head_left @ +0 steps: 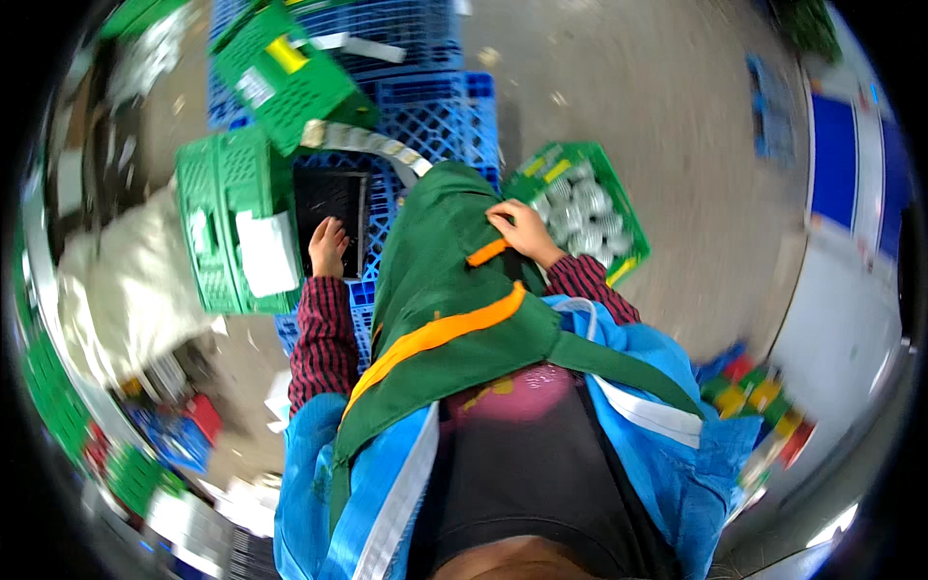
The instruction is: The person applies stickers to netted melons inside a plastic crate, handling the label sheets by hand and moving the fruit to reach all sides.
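Note:
My left hand (329,248), fingers stretched out and holding nothing I can see, is over the near edge of a black tray (333,198). Beside it on the left are green crates (217,217), one with a white sheet (269,253) on its side. My right hand (525,233) rests on the green apron (435,227) over my leg, by an orange strip (487,252); its fingers lie on the cloth. Just right of that hand, a green crate (626,217) holds several clear, shiny containers (585,213). Their exact kind is blurred.
Blue plastic pallets (435,106) lie ahead, with a tilted green crate (280,72) and a curled strip of labels (372,142) on them. A large pale sack (126,280) stands at the left. Another blue pallet (770,106) lies far right, near a wall with blue panels (833,159).

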`<state>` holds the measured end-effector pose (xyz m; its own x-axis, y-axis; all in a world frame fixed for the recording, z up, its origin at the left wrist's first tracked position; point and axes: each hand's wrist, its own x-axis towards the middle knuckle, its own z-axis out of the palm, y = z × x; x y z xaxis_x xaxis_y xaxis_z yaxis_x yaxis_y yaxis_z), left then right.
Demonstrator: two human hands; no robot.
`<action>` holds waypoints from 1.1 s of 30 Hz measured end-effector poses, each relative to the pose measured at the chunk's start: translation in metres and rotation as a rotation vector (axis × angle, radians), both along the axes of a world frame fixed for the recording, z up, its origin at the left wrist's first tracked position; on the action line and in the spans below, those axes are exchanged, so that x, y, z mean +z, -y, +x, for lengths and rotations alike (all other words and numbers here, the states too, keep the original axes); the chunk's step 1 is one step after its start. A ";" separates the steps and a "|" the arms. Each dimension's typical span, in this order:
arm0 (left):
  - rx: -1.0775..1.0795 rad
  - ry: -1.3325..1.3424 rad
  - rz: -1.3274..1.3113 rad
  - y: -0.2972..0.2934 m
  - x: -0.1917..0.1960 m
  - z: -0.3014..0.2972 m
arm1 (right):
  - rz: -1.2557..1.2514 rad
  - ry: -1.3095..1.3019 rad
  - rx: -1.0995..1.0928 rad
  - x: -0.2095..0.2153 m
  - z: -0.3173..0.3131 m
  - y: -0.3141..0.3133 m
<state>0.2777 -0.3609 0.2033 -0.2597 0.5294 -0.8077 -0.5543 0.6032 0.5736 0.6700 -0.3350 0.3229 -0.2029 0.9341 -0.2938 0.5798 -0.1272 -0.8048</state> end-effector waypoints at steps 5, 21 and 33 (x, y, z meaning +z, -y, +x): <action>-0.343 0.047 -0.120 0.007 -0.026 0.027 | -0.226 0.129 -0.280 -0.043 0.021 0.078; -0.690 -0.121 0.160 -0.113 -0.005 0.149 | -0.332 0.047 -0.748 -0.091 0.111 0.234; -0.250 -0.281 0.093 0.074 -0.172 0.209 | -0.529 -0.114 -0.591 -0.230 0.292 0.321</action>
<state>0.4868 -0.4350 0.0313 -0.3176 0.6722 -0.6687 -0.2099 0.6379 0.7410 0.9624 -0.6558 0.0933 0.2260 0.6389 -0.7353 0.2148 -0.7690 -0.6021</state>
